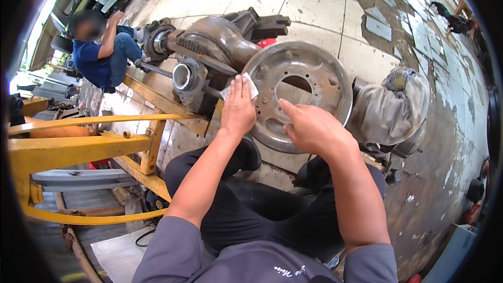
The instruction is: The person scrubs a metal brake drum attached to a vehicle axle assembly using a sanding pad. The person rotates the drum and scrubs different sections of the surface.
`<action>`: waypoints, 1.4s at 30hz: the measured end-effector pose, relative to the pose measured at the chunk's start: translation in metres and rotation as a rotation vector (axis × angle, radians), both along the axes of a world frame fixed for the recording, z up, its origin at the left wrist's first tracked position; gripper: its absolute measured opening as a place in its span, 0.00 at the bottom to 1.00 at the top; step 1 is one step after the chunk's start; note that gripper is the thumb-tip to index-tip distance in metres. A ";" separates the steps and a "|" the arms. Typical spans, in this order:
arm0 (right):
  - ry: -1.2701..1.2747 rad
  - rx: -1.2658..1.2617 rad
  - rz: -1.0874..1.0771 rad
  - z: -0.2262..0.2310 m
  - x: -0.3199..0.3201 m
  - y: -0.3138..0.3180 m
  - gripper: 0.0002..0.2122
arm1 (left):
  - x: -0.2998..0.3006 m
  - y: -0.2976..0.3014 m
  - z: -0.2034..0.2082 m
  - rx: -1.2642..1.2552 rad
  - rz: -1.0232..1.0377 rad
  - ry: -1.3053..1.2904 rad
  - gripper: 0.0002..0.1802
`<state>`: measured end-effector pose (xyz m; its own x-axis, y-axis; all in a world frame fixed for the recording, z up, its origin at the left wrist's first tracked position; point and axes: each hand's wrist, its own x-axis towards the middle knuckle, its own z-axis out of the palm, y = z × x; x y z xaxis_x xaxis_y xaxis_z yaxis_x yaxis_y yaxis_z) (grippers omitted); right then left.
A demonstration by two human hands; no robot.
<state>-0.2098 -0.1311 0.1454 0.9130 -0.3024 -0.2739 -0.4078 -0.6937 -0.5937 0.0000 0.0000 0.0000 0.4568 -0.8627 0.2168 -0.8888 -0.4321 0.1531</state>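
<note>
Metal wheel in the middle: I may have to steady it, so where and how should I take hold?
Probably by the outer rim of the metal wheel, at lower left and lower right, coming from the seated person's side. The rim's rounded edge runs right round, offering opposed holds, while the axle housing crowds its far-left side.

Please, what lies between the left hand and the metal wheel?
A white cloth or paper, under the left hand at the metal wheel; the head view shows this.
</note>
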 end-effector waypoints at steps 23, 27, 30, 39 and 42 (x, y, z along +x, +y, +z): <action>-0.029 0.021 0.072 -0.004 0.008 0.011 0.18 | 0.034 -0.032 0.004 -0.109 -0.074 -0.005 0.33; 0.010 0.003 0.036 -0.006 0.007 0.002 0.24 | 0.022 -0.029 0.013 -0.118 -0.095 0.031 0.30; 0.073 0.017 0.038 0.004 0.007 0.004 0.24 | 0.021 -0.026 0.012 -0.127 -0.118 0.025 0.29; -0.018 -0.032 0.010 -0.008 0.001 0.003 0.21 | 0.032 -0.043 0.008 -0.151 -0.096 0.087 0.30; -0.043 -0.032 0.021 -0.007 0.002 0.000 0.21 | 0.032 -0.030 0.017 -0.139 -0.190 0.052 0.27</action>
<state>-0.2074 -0.1308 0.1388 0.9299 -0.2912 -0.2247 -0.3677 -0.7206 -0.5878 0.0315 -0.0303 0.0167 0.3028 -0.8979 0.3194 -0.9414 -0.2294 0.2474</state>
